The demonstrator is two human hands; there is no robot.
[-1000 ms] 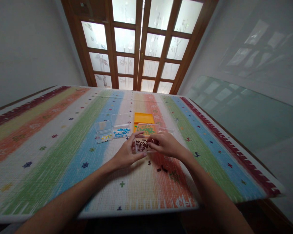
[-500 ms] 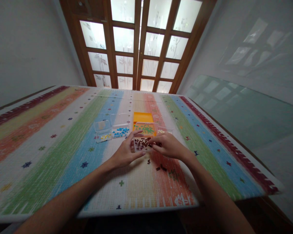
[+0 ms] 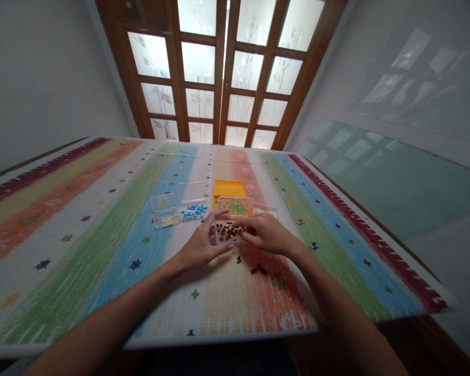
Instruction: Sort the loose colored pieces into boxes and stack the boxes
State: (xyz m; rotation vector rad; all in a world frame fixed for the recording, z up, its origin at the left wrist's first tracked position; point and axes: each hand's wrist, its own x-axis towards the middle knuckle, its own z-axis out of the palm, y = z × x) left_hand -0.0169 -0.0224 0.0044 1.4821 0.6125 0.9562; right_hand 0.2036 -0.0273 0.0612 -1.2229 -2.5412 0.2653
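A clear plastic box holds many small dark brown pieces (image 3: 226, 231). Around its left side wraps my left hand (image 3: 201, 245), thumb at the near edge and fingers at the far edge. My right hand (image 3: 265, 232) reaches into the box's right part, its fingertips bent together among the pieces; whether one is pinched there is too small to tell. On the cloth nearer to me lie a few loose brown pieces (image 3: 259, 269) and a small dark piece (image 3: 238, 259).
Behind the hands stand an open orange box (image 3: 230, 188), a clear box of green pieces (image 3: 235, 208), one of blue pieces (image 3: 194, 210) and one with yellow pieces (image 3: 166, 220). A box of pale pieces is partly hidden by my right hand. A striped cloth (image 3: 172, 292) covers the table.
My right hand has shifted slightly left over the box, and the brown pieces under its fingers have moved about. My left hand keeps its hold.
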